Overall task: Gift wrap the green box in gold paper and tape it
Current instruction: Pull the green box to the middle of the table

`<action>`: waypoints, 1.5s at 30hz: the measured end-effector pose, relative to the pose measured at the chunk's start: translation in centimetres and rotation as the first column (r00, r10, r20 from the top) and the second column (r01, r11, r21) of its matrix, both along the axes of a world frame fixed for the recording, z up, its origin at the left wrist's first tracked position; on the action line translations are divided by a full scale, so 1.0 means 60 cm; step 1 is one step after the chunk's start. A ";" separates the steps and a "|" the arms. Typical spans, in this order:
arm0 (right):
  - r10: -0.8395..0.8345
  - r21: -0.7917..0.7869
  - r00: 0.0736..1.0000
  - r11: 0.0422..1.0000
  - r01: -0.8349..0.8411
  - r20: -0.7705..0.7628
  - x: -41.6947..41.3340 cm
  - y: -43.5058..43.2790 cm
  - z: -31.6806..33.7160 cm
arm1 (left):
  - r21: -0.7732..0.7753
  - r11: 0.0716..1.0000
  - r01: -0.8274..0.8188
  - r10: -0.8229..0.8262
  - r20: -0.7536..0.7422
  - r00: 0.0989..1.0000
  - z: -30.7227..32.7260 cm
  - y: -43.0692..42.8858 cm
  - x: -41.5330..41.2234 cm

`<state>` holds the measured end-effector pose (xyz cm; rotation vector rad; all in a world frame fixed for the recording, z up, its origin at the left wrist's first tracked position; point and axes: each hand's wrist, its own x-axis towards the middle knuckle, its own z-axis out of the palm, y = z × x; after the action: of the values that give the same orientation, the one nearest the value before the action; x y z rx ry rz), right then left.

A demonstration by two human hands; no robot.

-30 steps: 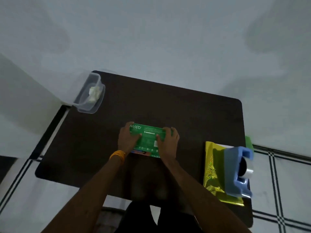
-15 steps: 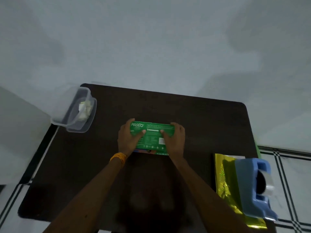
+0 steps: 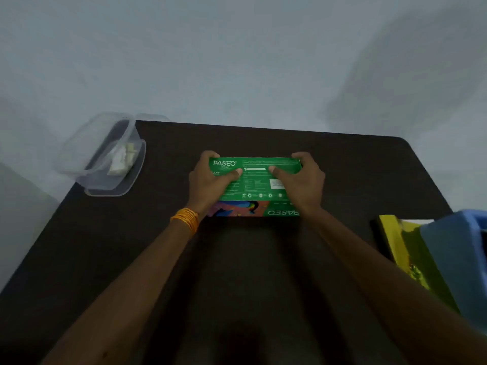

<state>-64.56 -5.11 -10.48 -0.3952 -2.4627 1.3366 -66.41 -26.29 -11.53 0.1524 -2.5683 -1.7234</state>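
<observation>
Thumbs (image 3: 235,173) crept inward, one green box (image 3: 257,180) gripped by left hand (image 3: 208,184) and right hand (image 3: 303,185), one gold paper (image 3: 405,248)

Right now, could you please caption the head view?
Left hand and right hand grip the green box; gold paper lies apart.

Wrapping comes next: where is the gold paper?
In the head view, the gold paper lies at the table's right edge, partly under the blue dispenser, right of the green box.

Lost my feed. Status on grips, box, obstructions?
Left grip and right grip hold green box ends. Gold paper far right, under blue dispenser. Nothing blocking.
</observation>
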 end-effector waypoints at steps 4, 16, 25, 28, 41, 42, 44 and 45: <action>0.050 0.109 0.998 0.993 -0.047 -0.025 0.005 0.001 -0.002 | -0.064 0.997 0.051 -0.047 0.055 0.997 0.004 -0.031 -0.001; 0.067 0.029 0.998 0.997 -0.066 -0.022 0.203 -0.079 -0.008 | -0.152 0.974 -0.170 0.139 -0.196 0.971 -0.007 -0.089 0.183; 0.303 -0.425 0.952 0.857 -0.292 -0.043 0.311 -0.266 -0.036 | 0.022 0.995 -0.095 0.097 -0.141 0.985 -0.012 -0.215 0.345; 0.384 -0.414 0.922 0.833 -0.366 -0.042 0.312 -0.329 -0.034 | 0.107 0.985 -0.133 0.147 -0.138 0.980 -0.013 -0.274 0.365; 0.531 -0.428 0.840 0.737 -0.524 -0.114 0.282 -0.505 -0.045 | 0.191 0.929 -0.318 0.342 -0.112 0.933 -0.026 -0.427 0.370; 0.537 -0.427 0.836 0.733 -0.530 -0.116 0.279 -0.511 -0.047 | 0.192 0.928 -0.320 0.345 -0.111 0.932 -0.026 -0.433 0.369; 0.544 -0.426 0.831 0.729 -0.536 -0.114 0.276 -0.518 -0.047 | 0.172 0.930 -0.324 0.347 -0.125 0.929 -0.025 -0.438 0.369; 0.550 -0.428 0.827 0.724 -0.540 -0.114 0.275 -0.518 -0.047 | 0.130 0.937 -0.325 0.342 -0.137 0.930 -0.024 -0.438 0.370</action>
<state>-48.05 -36.21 -13.27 0.2697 -2.3567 2.1597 -44.21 -52.54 -12.94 0.4137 -2.1873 -1.6658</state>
